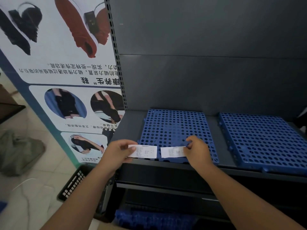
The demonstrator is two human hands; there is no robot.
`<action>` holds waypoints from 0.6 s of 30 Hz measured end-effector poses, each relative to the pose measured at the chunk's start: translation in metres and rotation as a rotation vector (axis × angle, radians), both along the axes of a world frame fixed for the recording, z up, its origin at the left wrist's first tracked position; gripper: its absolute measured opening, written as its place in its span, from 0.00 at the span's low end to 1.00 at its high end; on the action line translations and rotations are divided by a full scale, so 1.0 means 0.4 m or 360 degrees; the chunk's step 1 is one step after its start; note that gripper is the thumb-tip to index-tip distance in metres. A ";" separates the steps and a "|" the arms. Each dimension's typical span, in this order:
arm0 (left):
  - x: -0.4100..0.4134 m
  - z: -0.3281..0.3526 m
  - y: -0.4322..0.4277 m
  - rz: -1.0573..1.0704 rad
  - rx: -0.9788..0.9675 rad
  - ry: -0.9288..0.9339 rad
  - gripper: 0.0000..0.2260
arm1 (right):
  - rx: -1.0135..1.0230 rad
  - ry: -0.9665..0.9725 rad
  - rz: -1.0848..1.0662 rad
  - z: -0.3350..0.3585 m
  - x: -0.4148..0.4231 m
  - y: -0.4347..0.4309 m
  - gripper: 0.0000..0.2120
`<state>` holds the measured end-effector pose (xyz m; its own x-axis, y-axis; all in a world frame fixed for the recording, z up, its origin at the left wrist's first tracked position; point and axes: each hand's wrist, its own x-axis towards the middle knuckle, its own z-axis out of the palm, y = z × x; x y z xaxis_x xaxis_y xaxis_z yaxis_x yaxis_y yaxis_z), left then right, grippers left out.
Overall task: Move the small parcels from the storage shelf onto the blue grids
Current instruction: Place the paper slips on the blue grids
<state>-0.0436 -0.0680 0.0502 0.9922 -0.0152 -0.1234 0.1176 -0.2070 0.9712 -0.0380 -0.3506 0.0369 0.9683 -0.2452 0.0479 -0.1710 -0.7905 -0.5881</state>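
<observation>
1. Head view, the hands: the left hand [116,152] pinches the left end of a small white parcel, the left parcel [146,151], with the thumb on top and the fingers curled beneath it. The right hand [197,151] pinches the right end of a second one, the right parcel [172,152], between thumb and bent fingers.
2. Head view, the parcels: both are flat and white with a printed label facing up. They lie side by side with a narrow gap between them, at the front edge of the near blue grid [174,127]. The right parcel overlaps that grid's front edge, and the left parcel sits at its front left corner. Whether either actually rests on the grid or is held just above it is hard to tell from this angle.
3. Head view, the shelf: the near blue grid lies on the dark shelf [129,123], and a far blue grid [262,140] lies to its right with a strip of bare deck between them.
4. Head view, surroundings: a poster [66,68] printed upside down leans to the left of the shelf. A black basket [74,181] sits on the floor at its foot, and a grey bag [20,150] lies further left.
</observation>
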 end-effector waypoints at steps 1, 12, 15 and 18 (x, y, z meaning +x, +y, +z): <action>-0.001 0.013 -0.015 0.0006 -0.0013 -0.0021 0.08 | 0.0037 -0.0024 -0.0014 0.005 -0.002 -0.006 0.11; -0.019 0.127 -0.363 -0.0206 -0.0162 -0.0076 0.08 | 0.1122 -0.0090 0.0034 0.133 -0.118 -0.169 0.03; -0.037 0.127 -0.462 -0.0271 -0.0152 -0.0042 0.09 | 0.1125 -0.0122 -0.0041 0.139 -0.145 -0.251 0.03; -0.049 0.122 -0.534 -0.0294 -0.0125 -0.0035 0.06 | 0.1079 -0.0146 -0.0063 0.137 -0.165 -0.326 0.04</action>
<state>-0.0631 -0.2818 0.0990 0.9741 -0.2059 -0.0928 0.0630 -0.1468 0.9872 -0.1038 -0.4809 0.0916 0.9573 -0.2852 -0.0470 -0.1179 -0.2368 -0.9644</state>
